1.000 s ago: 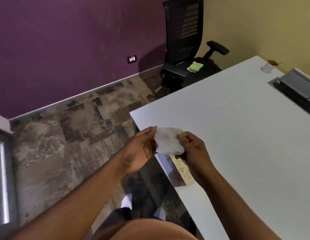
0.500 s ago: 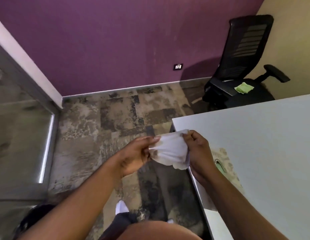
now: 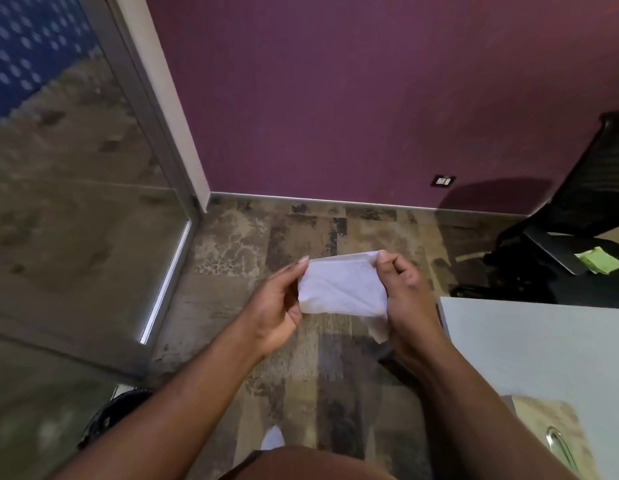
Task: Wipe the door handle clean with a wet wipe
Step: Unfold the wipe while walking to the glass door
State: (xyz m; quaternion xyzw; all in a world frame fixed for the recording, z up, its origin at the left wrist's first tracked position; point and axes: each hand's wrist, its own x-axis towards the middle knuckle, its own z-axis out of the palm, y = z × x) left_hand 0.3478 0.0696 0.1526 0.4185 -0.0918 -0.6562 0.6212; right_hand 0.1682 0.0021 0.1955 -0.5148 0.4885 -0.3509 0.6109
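Note:
A white wet wipe (image 3: 341, 288) is stretched flat between both hands at mid frame, above the patterned carpet. My left hand (image 3: 278, 306) pinches its left edge and my right hand (image 3: 410, 299) pinches its right edge, with a loose corner hanging below. A glass door (image 3: 76, 209) with a grey metal frame fills the left side. No door handle is in view.
A white table (image 3: 536, 344) juts in at the lower right, with a wipes packet (image 3: 550, 441) on its near corner. A black office chair (image 3: 578, 237) with a green packet on its seat stands at the right by the purple wall. A dark bin (image 3: 117, 417) sits low left.
The view has swung left, away from the table and toward the glass door. The wipe has been spread wider between my two hands.

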